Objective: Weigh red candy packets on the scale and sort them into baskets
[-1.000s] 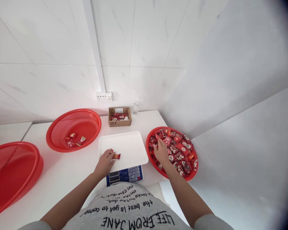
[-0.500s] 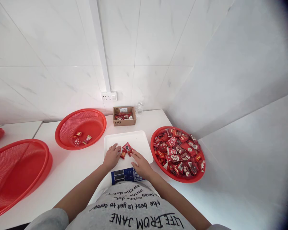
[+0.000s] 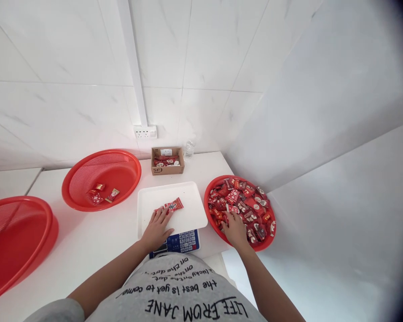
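My left hand (image 3: 157, 229) lies over the left part of the white scale tray (image 3: 191, 219), fingers stretched out and resting on a red snack packet (image 3: 176, 205). The packet's right end shows past my fingertips; whatever else is under the fingers is hidden. My right hand (image 3: 235, 230) is at the left side of a red basket (image 3: 211, 223) heaped with small red wrapped snacks (image 3: 251, 205). Its fingers are curled down among the wrappers, with a red wrapped snack by the thumb, partly hidden. Below the tray shows the scale's blue keypad (image 3: 184, 241).
A red mesh basket (image 3: 83, 170) with several packets stands at the left, and another red basket (image 3: 50, 228) is nearer on the far left. Behind the tray are a cardboard box (image 3: 168, 170) of packets and a clear plastic bottle (image 3: 190, 148). A wall borders the right.
My right hand has moved from the tray rightward into the full basket. The small packets seen on the tray no longer show; the larger one is now turned lengthwise under my left fingers.
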Tool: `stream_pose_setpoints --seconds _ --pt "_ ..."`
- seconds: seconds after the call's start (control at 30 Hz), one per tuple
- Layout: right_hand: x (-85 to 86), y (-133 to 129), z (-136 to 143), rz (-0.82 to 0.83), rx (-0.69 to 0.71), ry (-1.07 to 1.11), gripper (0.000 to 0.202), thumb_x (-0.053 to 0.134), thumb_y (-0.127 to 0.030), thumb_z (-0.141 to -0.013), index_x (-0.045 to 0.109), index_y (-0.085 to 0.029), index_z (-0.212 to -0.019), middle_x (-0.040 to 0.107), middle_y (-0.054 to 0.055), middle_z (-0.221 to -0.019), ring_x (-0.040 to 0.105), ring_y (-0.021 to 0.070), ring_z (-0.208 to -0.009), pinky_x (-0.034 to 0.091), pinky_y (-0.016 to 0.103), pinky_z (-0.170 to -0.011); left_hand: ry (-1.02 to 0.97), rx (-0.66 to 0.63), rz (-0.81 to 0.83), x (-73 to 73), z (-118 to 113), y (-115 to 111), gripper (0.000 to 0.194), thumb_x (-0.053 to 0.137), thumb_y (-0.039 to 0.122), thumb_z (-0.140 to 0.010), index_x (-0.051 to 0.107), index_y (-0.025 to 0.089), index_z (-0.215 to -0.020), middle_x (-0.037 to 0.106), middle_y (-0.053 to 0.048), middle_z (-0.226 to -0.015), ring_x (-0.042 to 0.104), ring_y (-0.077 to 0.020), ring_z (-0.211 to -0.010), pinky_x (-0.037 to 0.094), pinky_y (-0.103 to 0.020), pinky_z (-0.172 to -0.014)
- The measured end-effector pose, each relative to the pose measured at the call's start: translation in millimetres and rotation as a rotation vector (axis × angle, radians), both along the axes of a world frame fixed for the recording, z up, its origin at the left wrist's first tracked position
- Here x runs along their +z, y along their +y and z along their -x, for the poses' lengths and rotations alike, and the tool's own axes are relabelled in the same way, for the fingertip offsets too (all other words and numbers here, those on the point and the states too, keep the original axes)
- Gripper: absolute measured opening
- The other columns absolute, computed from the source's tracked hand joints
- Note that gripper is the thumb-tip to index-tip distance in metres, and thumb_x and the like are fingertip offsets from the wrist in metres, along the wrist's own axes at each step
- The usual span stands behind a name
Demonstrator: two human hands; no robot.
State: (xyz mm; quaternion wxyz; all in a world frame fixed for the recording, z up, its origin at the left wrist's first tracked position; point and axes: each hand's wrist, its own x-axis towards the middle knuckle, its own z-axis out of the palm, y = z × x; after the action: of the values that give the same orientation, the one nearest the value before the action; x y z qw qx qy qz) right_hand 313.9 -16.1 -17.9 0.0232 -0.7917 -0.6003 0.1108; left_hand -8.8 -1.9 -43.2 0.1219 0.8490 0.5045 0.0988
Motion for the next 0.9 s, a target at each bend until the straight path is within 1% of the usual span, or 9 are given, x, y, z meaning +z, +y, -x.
stream_pose_setpoints --seconds 0.13,0.27,0.33,0.5,0.57,0.67,0.77,0.83,0.9 --pt "-2.0 -6 0 0.060 0.028 -0.024 0.046 0.046 -0.030 -0.081 0.050 -0.019 -0.125 0.042 0.012 -0.135 0.036 0.0285 -0.124 0.033 0.043 -0.098 -0.016 0.012 -0.043 1.6 -1 -4 0.054 0.042 0.040 -0.087 0.034 0.021 -0.137 0.032 -0.008 -0.145 0.017 -0.0268 -0.137 0.018 -0.050 -0.109" --pt "-6.1 -4 0 0.067 0.035 -0.048 0.044 0.047 -0.030 -0.081 0.052 -0.020 -0.123 0.043 0.011 -0.134 0.034 0.0291 -0.125 0.031 0.046 -0.098 -0.035 -0.001 -0.055 3.3 1 -10 0.047 0.039 0.041 -0.088 0.046 0.019 -0.129 0.047 -0.010 -0.134 0.027 -0.0267 -0.133 0.017 -0.052 -0.109" --pt "-7.2 -2 1 0.060 0.038 -0.046 0.043 0.047 -0.028 -0.080 0.052 -0.021 -0.122 0.043 0.011 -0.134 0.034 0.0289 -0.125 0.030 0.046 -0.099 -0.048 -0.029 -0.047 2.8 2 -13 0.046 0.040 0.041 -0.088 0.048 0.019 -0.127 0.050 -0.010 -0.131 0.030 -0.0267 -0.131 0.019 -0.052 -0.109" --pt "-1.7 9 3 0.041 0.014 -0.029 0.044 0.044 -0.029 -0.082 0.050 -0.021 -0.124 0.042 0.012 -0.134 0.035 0.0296 -0.124 0.029 0.049 -0.098 -0.059 -0.128 -0.003 0.5 1 -18 0.046 0.042 0.040 -0.087 0.048 0.018 -0.127 0.049 -0.011 -0.132 0.035 -0.0257 -0.129 0.025 -0.049 -0.108" --pt "3.9 19 2 -0.018 -0.009 -0.035 0.047 0.041 -0.029 -0.083 0.046 -0.021 -0.129 0.037 0.013 -0.138 0.032 0.0299 -0.126 0.029 0.049 -0.098 -0.060 -0.144 0.007 1.8 1 -18 0.047 0.042 0.041 -0.087 0.048 0.018 -0.127 0.049 -0.011 -0.132 0.035 -0.0253 -0.129 0.024 -0.049 -0.108" --pt "11.8 37 -2 -0.094 -0.053 -0.051 0.050 0.041 -0.031 -0.084 0.040 -0.022 -0.133 0.024 0.014 -0.145 0.026 0.0322 -0.130 0.028 0.049 -0.098 -0.063 -0.160 0.014 5.9 0 -18 0.047 0.042 0.042 -0.087 0.048 0.019 -0.127 0.050 -0.010 -0.131 0.033 -0.0258 -0.130 0.022 -0.051 -0.109" --pt "13.4 51 -5 -0.011 -0.035 -0.033 0.053 0.045 -0.032 -0.083 0.038 -0.024 -0.135 0.015 0.012 -0.149 0.022 0.0350 -0.132 0.025 0.052 -0.100 -0.064 -0.188 0.029 9.1 0 -17 0.046 0.041 0.042 -0.088 0.048 0.018 -0.127 0.050 -0.010 -0.132 0.032 -0.0260 -0.131 0.024 -0.051 -0.108" --pt "10.0 54 -3 0.068 0.013 -0.024 0.053 0.046 -0.031 -0.083 0.039 -0.023 -0.135 0.015 0.010 -0.150 0.021 0.0358 -0.132 0.022 0.054 -0.102 -0.069 -0.198 0.036 9.2 0 -18 0.046 0.041 0.042 -0.088 0.049 0.018 -0.126 0.050 -0.010 -0.132 0.032 -0.0256 -0.130 0.027 -0.049 -0.107" --pt "4.3 51 2 0.093 0.081 -0.017 0.051 0.044 -0.030 -0.083 0.040 -0.021 -0.134 0.019 0.009 -0.149 0.021 0.0350 -0.133 0.018 0.054 -0.104 -0.079 -0.195 0.031 8.0 1 -19 0.045 0.042 0.041 -0.087 0.050 0.017 -0.125 0.049 -0.010 -0.133 0.034 -0.0252 -0.129 0.029 -0.048 -0.107"
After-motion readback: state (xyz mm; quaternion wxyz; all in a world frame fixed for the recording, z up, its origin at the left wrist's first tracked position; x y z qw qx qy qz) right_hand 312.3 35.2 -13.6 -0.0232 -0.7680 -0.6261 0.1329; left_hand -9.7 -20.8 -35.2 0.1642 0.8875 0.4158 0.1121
